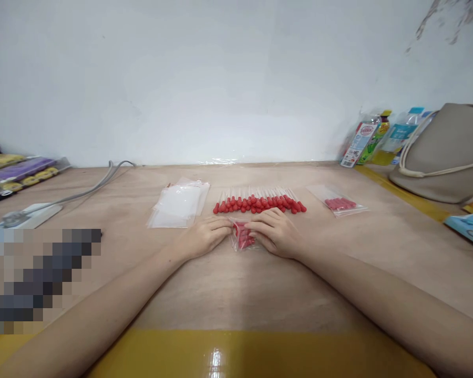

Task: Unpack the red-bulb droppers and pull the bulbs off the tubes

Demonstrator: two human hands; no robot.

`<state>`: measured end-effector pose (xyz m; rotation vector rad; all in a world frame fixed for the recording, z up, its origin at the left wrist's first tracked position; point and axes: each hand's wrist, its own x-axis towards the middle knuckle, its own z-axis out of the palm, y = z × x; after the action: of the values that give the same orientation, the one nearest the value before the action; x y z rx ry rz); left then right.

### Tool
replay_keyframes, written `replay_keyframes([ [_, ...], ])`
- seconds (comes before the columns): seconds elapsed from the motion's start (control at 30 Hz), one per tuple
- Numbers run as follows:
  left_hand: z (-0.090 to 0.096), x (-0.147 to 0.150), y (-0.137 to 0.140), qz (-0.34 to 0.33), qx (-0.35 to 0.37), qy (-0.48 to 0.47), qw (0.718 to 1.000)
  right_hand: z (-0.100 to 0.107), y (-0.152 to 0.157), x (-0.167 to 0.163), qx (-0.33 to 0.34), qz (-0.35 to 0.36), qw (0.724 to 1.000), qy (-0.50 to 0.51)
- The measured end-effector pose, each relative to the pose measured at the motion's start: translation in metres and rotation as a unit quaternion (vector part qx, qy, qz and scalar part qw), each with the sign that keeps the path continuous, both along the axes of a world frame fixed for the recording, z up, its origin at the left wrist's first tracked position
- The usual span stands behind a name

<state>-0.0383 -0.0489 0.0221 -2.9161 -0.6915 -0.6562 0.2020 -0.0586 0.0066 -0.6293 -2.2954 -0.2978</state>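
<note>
A small clear plastic bag (236, 242) with several red-headed pieces (244, 237) inside lies on the table between my hands. My left hand (205, 236) is closed at the bag's upper left edge, fingertips pinching the plastic. From the other side, my right hand (278, 233) has its fingers bent over the bag's upper right part and covers some of it. Just beyond my hands is a row of sticks with round red heads (256, 202), heads toward me and pale shafts pointing at the wall. Flat, empty clear bags (177, 205) are stacked to the left of that row.
Another clear bag holding red pieces (340, 203) lies to the right. Bottles (398, 136) and a beige bag (445, 152) stand at the back right. A power strip with a grey cable (79, 195) and colourful packs (21, 170) occupy the left. Yellow tape (236, 352) covers the near edge.
</note>
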Motion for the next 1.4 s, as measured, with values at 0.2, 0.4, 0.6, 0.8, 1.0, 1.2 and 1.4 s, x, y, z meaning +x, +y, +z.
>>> replay_keyframes([
  [0.2, -0.002, 0.001, -0.007, -0.002, -0.082, -0.056, 0.995, -0.005, -0.013, 0.025, -0.151, -0.006, 0.988, 0.043],
  [0.4, -0.010, 0.020, -0.015, 0.117, -0.218, -0.178, 0.953, -0.006, -0.019, 0.035, -0.178, -0.023, 0.983, 0.047],
  [0.6, -0.007, 0.027, -0.021, 0.144, -0.303, -0.214, 0.918, -0.006, -0.015, 0.029, -0.172, -0.065, 0.982, 0.054],
  [0.8, 0.000, 0.030, -0.026, 0.080, -0.311, -0.187, 0.928, -0.006, -0.016, 0.024, -0.174, -0.102, 0.978, 0.044],
  [1.0, 0.002, 0.030, -0.031, 0.069, -0.227, -0.134, 0.962, -0.006, -0.017, 0.023, -0.168, -0.108, 0.979, 0.049],
  [1.2, -0.004, 0.033, -0.032, 0.074, -0.079, -0.088, 0.990, -0.006, -0.016, 0.022, -0.169, -0.102, 0.979, 0.054],
  [1.4, -0.002, 0.032, -0.028, 0.124, -0.116, -0.093, 0.981, -0.006, -0.018, 0.023, -0.188, -0.095, 0.976, 0.047],
])
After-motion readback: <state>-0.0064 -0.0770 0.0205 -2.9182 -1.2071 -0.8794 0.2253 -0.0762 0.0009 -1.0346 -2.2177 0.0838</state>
